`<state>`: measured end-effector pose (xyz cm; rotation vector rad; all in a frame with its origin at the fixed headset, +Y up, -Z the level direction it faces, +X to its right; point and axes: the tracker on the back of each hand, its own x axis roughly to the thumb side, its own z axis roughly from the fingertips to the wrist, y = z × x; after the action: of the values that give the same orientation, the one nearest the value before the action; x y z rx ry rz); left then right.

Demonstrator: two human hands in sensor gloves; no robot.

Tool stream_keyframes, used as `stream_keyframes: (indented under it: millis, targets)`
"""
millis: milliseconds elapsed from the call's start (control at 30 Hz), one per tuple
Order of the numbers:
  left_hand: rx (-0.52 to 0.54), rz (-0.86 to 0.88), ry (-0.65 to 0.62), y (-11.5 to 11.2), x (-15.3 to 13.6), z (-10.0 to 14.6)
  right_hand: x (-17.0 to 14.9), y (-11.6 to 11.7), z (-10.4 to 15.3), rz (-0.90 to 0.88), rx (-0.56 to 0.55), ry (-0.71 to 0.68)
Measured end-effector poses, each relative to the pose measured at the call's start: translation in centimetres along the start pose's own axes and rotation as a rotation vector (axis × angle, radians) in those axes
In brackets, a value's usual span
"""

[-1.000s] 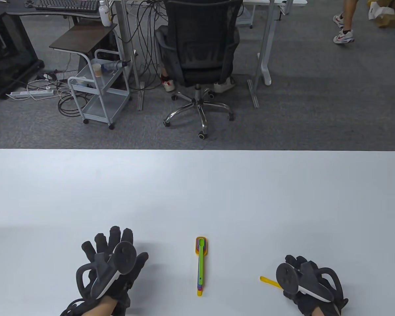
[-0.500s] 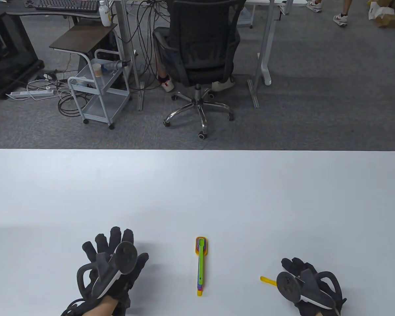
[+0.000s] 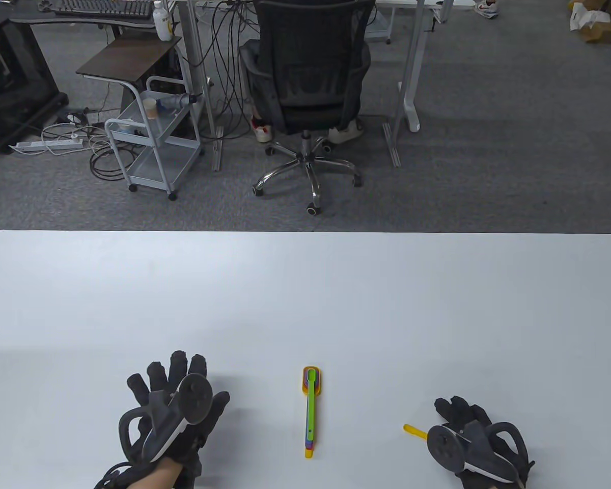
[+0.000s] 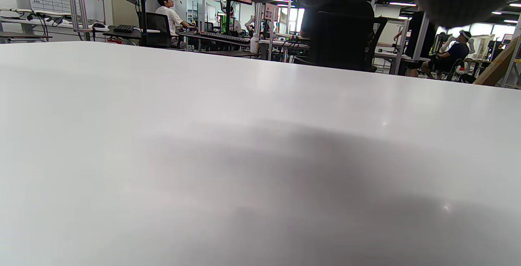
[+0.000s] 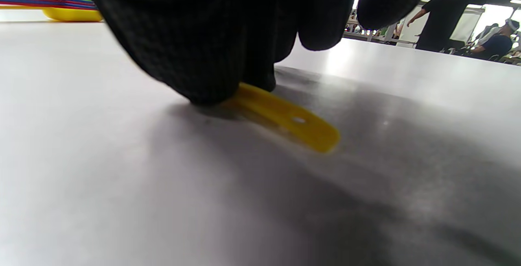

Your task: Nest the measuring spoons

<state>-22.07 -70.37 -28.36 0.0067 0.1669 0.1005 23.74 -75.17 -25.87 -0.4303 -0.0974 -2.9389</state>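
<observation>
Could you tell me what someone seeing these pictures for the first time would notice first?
Probably the bright stack of nested measuring spoons, green on top, lying in the middle of the white table between the two gloved hands. Next, the right hand, whose fingers press on a lone yellow spoon on the table's right side. The left hand hovers spread and holds nothing.

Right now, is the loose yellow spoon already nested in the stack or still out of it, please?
Out. The yellow spoon lies on the table under the right hand, well apart from the nested stack.
</observation>
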Motion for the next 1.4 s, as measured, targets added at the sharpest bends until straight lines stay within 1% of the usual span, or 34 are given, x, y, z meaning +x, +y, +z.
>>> stream_keyframes:
  millis: [200, 867, 1133, 1400]
  targets:
    - [-0.003, -0.004, 0.001, 0.0, 0.0, 0.0, 0.5, 0.0, 0.0, 0.054, -0.012, 0.001]
    - [-0.014, -0.004, 0.005, 0.1, 0.0, 0.0, 0.0, -0.1, -0.1, 0.005, 0.008, 0.071]
    - [-0.017, -0.004, 0.01, 0.1, 0.0, 0.0, 0.4, -1.8, -0.6, 0.003, -0.014, 0.122]
    - [-0.02, 0.001, 0.014, 0.1, -0.1, -0.1, 2.7, -4.5, -1.9, -0.029, -0.012, 0.172]
